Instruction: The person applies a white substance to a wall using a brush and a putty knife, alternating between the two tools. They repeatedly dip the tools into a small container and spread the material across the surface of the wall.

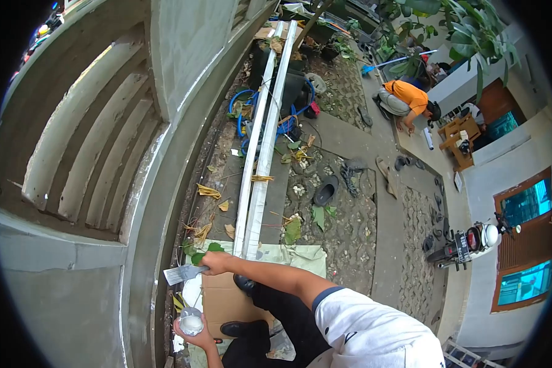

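Note:
My right hand (214,262) is closed around a paintbrush (185,273) with pale, paint-coated bristles, which point left toward the grey wall. Below it, my left hand (196,338) grips a small cup (191,321) that has white paint inside. Under and beside my hands lies a piece of cardboard (227,300), and my dark shoes rest at it. A white paint-smeared patch (193,291) shows between the brush and the cup. Two long white bars (265,147) stretch away from close by my right forearm, their near ends on a pale green sheet (294,254).
The grey wall (147,245) with slatted openings runs along my left. Blue hose (242,104) coils by the bars. A dark sandal (326,191) and dry leaves lie on the paving. A person in an orange shirt (408,95) bends down farther off. A motorcycle (472,245) stands right.

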Tool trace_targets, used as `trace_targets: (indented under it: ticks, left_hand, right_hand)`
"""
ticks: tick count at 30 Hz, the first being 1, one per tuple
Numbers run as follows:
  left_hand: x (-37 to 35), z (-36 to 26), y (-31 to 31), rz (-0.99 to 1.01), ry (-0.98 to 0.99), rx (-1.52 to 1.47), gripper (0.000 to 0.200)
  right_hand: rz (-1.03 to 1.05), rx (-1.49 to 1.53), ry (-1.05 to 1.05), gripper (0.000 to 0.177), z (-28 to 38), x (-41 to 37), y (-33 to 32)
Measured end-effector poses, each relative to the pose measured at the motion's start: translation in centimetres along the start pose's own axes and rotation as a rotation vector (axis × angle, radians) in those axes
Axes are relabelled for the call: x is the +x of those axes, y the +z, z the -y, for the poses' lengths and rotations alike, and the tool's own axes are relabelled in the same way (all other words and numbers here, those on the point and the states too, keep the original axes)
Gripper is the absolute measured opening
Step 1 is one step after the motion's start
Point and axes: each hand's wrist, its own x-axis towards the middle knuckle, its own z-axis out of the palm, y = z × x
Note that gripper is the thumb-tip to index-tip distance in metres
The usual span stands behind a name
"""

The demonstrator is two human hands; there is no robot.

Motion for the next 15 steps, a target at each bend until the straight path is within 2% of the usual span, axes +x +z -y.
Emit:
trace_targets:
  ticks: [4, 6, 8, 9, 12, 15]
  left_hand:
    - [0.5, 3.9, 1.5, 0.058, 0.100, 0.003, 0.069]
    - [1.2, 6.4, 2.0, 0.228, 0.155, -0.046, 0.067]
    - [2.4, 7.5, 2.4, 0.333, 0.215, -0.058, 0.065]
    - [2.9, 8.4, 2.5, 0.390, 0.260, -0.036, 0.066]
    - [3.8, 11.4, 2.9, 0.510, 0.343, -0.082, 0.067]
    - [3.6, 13.8, 3.6, 0.557, 0.383, -0.126, 0.068]
  right_hand:
    - [0.070, -0.012, -0.122, 0.025, -4.3, 4.3, 3.4]
    - [0.096, -0.032, -0.206, 0.025, -5.6, 5.7, 4.1]
    - [0.104, -0.028, -0.265, 0.024, -7.9, 7.6, 6.4]
    - [0.208, -0.039, -0.226, 0.030, -8.3, 8.3, 6.5]
    - [0.221, -0.090, -0.365, 0.030, -10.1, 9.3, 7.5]
    - [0.308, -0.190, -0.323, 0.036, -11.0, 10.3, 8.3]
